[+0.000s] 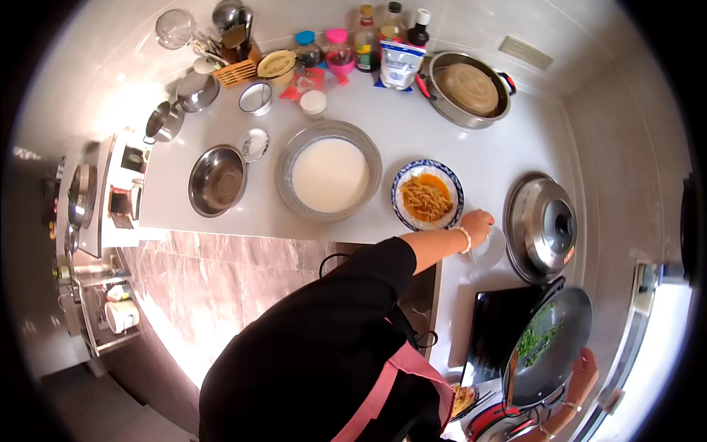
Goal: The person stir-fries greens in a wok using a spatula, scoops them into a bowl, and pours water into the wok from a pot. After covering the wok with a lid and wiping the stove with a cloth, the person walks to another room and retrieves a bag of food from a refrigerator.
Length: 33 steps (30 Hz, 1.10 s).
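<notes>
At the counter's edge, my left hand (477,227), with a beaded bracelet at the wrist, has its fingers closed on the rim of a small clear bowl (490,249). Beside it is a blue-rimmed plate (398,199) of shredded food in orange sauce (427,197). My right hand (584,370) is at the right rim of a dark wok (571,324), fingers bent together; what they hold, if anything, is too small to tell. Chopped greens (536,343) lie in the wok, and a wooden-handled utensil (512,376) leans at its near side.
A large bowl of white liquid (330,175), an empty steel bowl (217,180) and a steel lid (543,225) stand on the counter (353,103). Behind are a steel pot (468,88), bottles (366,44) and a salt-like bag (400,65). A black cooktop (492,324) adjoins the wok.
</notes>
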Motion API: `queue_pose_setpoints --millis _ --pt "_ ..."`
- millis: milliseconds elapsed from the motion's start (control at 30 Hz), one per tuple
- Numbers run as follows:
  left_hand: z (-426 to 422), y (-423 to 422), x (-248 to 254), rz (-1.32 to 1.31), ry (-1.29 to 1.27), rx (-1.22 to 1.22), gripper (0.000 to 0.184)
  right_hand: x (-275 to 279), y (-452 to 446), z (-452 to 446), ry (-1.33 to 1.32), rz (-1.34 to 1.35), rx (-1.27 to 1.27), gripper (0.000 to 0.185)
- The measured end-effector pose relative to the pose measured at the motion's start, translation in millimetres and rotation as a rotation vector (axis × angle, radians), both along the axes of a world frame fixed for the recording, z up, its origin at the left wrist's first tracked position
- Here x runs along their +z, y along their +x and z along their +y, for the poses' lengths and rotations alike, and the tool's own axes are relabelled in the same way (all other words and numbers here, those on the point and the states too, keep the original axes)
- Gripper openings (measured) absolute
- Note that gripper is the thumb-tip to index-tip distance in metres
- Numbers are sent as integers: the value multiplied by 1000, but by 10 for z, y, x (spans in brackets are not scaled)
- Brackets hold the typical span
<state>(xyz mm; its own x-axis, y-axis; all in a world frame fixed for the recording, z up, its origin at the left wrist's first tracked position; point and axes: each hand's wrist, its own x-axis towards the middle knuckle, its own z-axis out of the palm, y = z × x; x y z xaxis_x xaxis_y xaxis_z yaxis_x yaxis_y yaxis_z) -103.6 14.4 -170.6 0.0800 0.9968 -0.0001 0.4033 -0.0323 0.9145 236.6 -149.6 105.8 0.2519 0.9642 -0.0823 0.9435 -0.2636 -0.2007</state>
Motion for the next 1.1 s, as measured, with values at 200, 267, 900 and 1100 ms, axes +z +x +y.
queue_pose_setpoints --millis 200,267,900,1100 --pt "2 -66 59 123 103 -56 18 312 -1401 764 96 543 196 14" --pt "-84 -198 151 67 342 -64 18 327 -1883 1041 67 637 287 14" --pt "-468 -6269 -51 132 -152 1278 33 -796 -6272 2394 -666 1210 962 17" --pt "-322 -6718 -783 -21 103 924 22 -891 -6096 2386 -672 1186 886 17"
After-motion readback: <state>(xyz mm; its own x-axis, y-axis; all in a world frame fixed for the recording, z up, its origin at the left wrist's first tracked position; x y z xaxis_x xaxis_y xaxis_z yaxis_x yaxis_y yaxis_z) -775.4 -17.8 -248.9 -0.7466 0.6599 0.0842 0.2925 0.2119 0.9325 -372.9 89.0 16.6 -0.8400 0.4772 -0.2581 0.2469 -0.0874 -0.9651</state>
